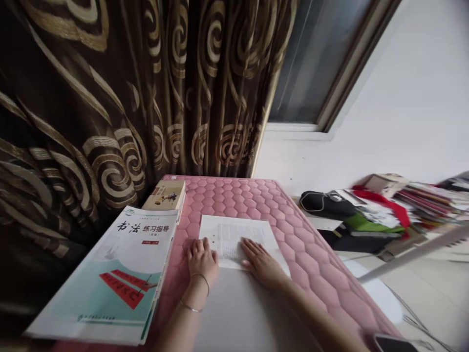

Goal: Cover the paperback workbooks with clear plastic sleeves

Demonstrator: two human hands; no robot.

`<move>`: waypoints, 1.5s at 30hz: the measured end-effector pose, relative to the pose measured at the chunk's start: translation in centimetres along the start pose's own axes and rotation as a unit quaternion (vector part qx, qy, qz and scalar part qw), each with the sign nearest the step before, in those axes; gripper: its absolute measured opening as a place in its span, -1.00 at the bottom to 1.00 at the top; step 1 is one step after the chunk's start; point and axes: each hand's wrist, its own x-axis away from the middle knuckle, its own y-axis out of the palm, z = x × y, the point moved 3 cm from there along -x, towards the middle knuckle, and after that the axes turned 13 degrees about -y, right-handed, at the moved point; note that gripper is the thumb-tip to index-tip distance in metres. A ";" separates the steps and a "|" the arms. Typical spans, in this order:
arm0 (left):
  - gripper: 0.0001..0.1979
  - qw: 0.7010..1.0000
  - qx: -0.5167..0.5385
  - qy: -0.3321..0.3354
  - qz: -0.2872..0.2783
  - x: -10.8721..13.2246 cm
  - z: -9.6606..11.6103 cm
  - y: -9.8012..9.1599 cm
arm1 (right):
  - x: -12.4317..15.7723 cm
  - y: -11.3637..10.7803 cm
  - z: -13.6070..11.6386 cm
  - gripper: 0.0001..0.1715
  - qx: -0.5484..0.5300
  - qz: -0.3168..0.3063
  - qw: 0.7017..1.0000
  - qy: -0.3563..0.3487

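Observation:
A white printed page (pixel 230 230) lies on the pink quilted tabletop cover, with a block of small text too fine to read. Nearer to me is a plain white sheet (pixel 234 313); I cannot tell whether the two are joined. My left hand (pixel 203 259) rests at the page's left edge, fingers slightly bent and pressing down, with bracelets on the wrist. Flat across the right part of the page lies my right hand (pixel 262 261), fingers stretched out. Left of my left arm is a stack topped by a calligraphy workbook (pixel 120 264) with a white and teal cover.
Behind the workbook sits a thick tan book (pixel 164 195). A patterned brown curtain (pixel 205 88) hangs along the far and left sides. Piled books and cloth (pixel 381 205) lie on the right, beyond the pink cover (pixel 315 264). A dark phone-like object (pixel 394 343) is at bottom right.

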 end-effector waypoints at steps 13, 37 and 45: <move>-0.45 0.982 -0.005 0.166 -0.087 3.9 7.8 0.8 | 6.5 -3.5 3.9 -0.40 -0.001 0.050 0.994 0.100; -0.34 0.967 0.076 0.223 -0.094 5.7 17.0 4.5 | -3.0 -6.3 14.7 -0.47 0.023 0.036 0.915 0.400; -0.35 0.967 0.079 0.217 -0.109 5.7 16.9 3.9 | -1.5 -6.2 13.9 -0.53 0.020 0.032 0.928 0.372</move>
